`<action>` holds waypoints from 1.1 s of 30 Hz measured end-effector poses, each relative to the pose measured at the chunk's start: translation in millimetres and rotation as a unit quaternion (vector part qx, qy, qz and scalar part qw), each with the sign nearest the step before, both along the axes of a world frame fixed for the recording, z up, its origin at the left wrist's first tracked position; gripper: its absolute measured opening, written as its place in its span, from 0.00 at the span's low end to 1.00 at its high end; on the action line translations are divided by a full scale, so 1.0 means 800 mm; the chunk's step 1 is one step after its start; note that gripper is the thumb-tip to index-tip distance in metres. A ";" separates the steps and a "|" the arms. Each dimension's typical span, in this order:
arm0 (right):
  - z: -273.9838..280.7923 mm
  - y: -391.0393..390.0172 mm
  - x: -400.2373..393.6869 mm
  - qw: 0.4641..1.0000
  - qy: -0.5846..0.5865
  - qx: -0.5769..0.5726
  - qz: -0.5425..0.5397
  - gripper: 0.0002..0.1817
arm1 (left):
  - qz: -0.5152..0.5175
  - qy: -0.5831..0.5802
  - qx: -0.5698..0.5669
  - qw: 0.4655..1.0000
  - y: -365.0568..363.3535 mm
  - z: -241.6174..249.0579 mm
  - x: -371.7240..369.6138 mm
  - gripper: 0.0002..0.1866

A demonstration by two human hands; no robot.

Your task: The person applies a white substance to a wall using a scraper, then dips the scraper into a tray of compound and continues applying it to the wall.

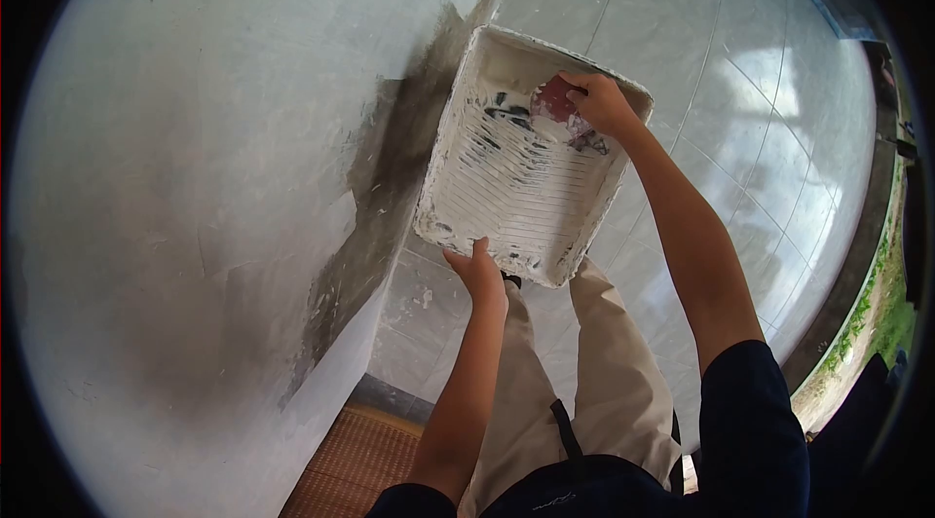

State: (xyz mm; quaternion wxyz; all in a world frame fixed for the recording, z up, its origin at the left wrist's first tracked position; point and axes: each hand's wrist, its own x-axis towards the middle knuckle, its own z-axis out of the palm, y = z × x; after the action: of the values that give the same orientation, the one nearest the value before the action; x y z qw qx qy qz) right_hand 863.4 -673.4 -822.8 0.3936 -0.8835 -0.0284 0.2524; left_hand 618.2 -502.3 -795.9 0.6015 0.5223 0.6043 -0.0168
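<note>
My left hand (pixel 476 270) grips the near edge of a paint tray (pixel 516 202), its thumb over the rim and the other fingers underneath. The tray has a ribbed slope and is coated with whitish paint or filler, with dark patches showing through. In my right hand (pixel 601 101) is a red scraper (pixel 555 101), pinched at its upper edge. White material smears the scraper's lower part, which rests at or just above the tray's far, deeper end. Its working edge is hard to make out against the white.
A wall (pixel 224 177) on the left carries whitish coating, with a bare grey-brown strip (pixel 390 158) along its lower part. Grey floor tiles (pixel 740 129) spread beyond and to the right. A brown textured mat or tiled area (pixel 360 460) lies at the bottom left. Grass (pixel 881 309) shows at the right.
</note>
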 end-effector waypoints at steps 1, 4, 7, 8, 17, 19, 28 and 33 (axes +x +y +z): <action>0.001 0.001 0.002 1.000 0.006 -0.012 0.016 0.23 | 0.001 0.002 -0.002 1.000 0.000 0.002 0.001 0.47; -0.005 0.000 0.002 1.000 -0.014 -0.002 0.020 0.23 | -0.002 -0.019 -0.004 1.000 0.001 -0.001 -0.003 0.46; -0.001 -0.001 0.000 1.000 -0.005 -0.002 0.014 0.23 | -0.002 -0.018 -0.005 1.000 0.002 -0.001 -0.005 0.46; -0.003 -0.001 -0.001 1.000 -0.006 -0.002 0.015 0.23 | -0.002 -0.019 -0.004 1.000 0.002 -0.001 -0.005 0.46; -0.007 -0.004 -0.007 0.999 -0.038 0.026 -0.017 0.23 | 0.017 -0.045 -0.006 0.999 -0.001 -0.010 -0.008 0.47; -0.005 -0.001 -0.005 0.999 -0.031 0.024 -0.005 0.23 | 0.009 -0.028 0.006 1.000 -0.001 -0.014 -0.010 0.46; -0.003 0.007 -0.004 0.998 -0.028 -0.027 0.052 0.22 | 0.014 -0.030 -0.005 0.999 0.001 -0.014 -0.010 0.48; -0.003 0.003 -0.020 0.997 -0.043 -0.007 0.059 0.22 | 0.024 -0.025 -0.010 0.999 -0.001 -0.002 -0.005 0.48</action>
State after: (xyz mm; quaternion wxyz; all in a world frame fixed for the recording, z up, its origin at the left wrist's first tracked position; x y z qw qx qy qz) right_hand 847.6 -671.3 -825.1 0.3701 -0.8932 -0.0954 0.2370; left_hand 614.6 -502.8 -797.7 0.6219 0.5015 0.6014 0.0044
